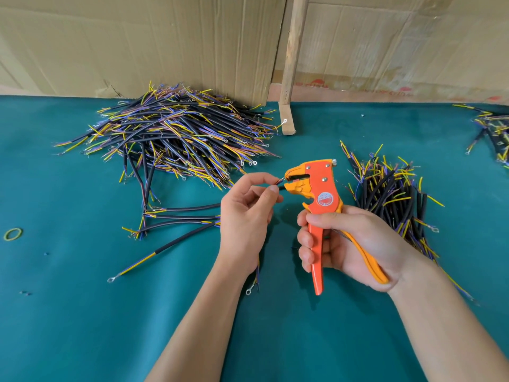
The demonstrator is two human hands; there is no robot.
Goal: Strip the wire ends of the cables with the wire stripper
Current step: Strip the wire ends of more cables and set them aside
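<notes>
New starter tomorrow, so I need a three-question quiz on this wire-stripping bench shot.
1. True or false: the right hand grips the stripper.
2. What does the left hand pinch at the stripper's jaws?
3. Which pile is bigger: A, the left pile, or B, the right pile?

Key: 1 true. 2 a wire. 3 A.

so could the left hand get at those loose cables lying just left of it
Probably yes, once free: the loose cables lie on open mat beside the left hand, nothing between them, but it now pinches a wire at the stripper.
</notes>
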